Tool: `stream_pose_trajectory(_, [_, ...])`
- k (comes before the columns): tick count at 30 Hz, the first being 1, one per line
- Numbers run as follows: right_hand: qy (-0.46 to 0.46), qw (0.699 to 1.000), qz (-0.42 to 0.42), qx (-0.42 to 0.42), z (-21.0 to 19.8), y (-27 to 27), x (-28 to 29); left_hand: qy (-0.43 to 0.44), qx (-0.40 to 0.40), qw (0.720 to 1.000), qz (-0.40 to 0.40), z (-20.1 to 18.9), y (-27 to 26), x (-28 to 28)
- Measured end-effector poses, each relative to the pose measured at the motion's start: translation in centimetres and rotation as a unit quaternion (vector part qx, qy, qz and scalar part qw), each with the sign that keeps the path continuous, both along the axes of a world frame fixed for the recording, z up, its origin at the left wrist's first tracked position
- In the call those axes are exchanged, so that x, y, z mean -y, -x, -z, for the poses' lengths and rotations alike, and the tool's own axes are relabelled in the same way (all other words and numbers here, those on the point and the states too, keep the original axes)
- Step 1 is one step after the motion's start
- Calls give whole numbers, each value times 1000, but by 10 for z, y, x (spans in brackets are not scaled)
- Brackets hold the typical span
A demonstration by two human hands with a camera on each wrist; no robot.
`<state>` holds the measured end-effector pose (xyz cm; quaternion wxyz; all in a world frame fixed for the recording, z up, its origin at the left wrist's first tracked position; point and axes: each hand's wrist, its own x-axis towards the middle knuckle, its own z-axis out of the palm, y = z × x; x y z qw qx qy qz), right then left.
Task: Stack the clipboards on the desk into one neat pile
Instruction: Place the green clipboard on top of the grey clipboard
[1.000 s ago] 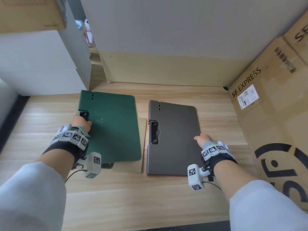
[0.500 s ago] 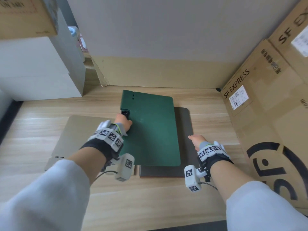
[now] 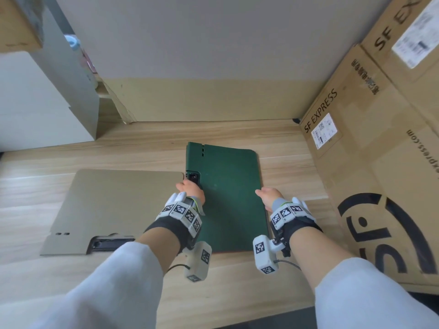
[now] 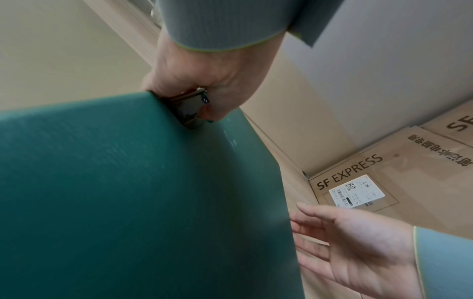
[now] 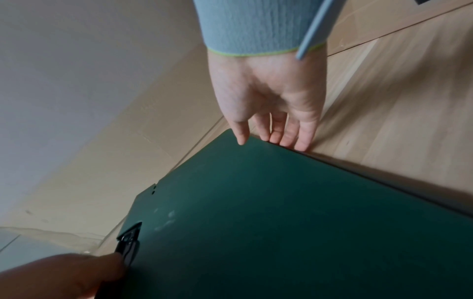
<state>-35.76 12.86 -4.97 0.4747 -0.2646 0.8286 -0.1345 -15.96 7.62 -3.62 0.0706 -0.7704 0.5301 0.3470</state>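
A dark green clipboard (image 3: 228,200) lies flat on the wooden desk (image 3: 237,293), covering a grey clipboard whose dark edge (image 5: 455,202) just shows along its right side. My left hand (image 3: 191,189) pinches the black clip (image 4: 190,108) at the green board's left edge. My right hand (image 3: 267,197) is at the right edge, its straight fingers (image 5: 289,137) touching the side of the stacked boards and the thumb on top of the green one. A tan clipboard (image 3: 114,210) lies flat to the left, its clip (image 3: 111,243) toward me.
Stacked SF EXPRESS cartons (image 3: 370,162) wall off the right side of the desk. A white box (image 3: 40,103) stands at the back left, and a beige panel (image 3: 213,100) runs along the back. The tan board nearly touches the green one.
My left hand has carried the green clipboard rightward off the tan one and onto the grey one, which it now covers. My right hand stayed at the right edge.
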Motion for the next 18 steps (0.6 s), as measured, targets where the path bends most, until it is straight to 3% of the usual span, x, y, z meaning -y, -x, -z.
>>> stream_pose_trajectory(8, [-9, 999, -4, -39, 1, 0, -1, -4, -73, 995, -61, 1, 1, -6])
stream_pose_trajectory(18, [4, 1000, -5, -3, 2, -20, 8, 7, -86, 993, -86, 4, -30, -8])
